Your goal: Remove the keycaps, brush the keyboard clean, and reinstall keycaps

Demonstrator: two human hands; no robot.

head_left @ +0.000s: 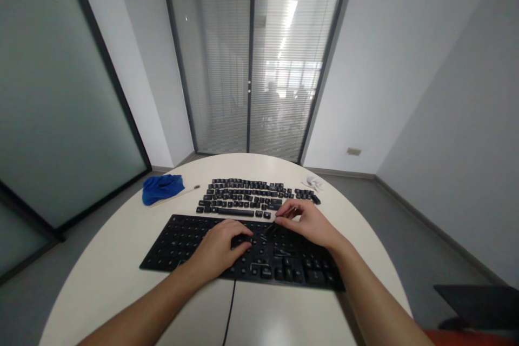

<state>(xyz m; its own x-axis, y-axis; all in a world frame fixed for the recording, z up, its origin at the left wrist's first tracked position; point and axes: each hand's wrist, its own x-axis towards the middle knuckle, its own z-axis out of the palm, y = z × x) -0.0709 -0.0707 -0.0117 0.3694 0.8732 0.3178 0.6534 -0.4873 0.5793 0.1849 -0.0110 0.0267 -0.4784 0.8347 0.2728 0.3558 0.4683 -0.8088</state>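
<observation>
A black keyboard (162,248) lies on the table with most of its keycaps off, showing bare key posts; some caps stay on its near right part. My left hand (219,246) rests on the middle of the board, thumb and forefinger apart, holding nothing I can see. Over the board's far edge, my right hand (304,221) has its thumb and forefinger pinched together. A small dark piece (270,229) shows just below those fingertips; I cannot tell what it is. Beyond the board, loose black keycaps (239,194) lie in rows, with a long space bar (235,212) nearest.
On the far left of the round white table (101,275) lie a blue cloth (162,188) and a thin brush (178,194). Crumpled white tissue (313,182) sits at the far right. A black cable (230,311) runs from the keyboard to the near side.
</observation>
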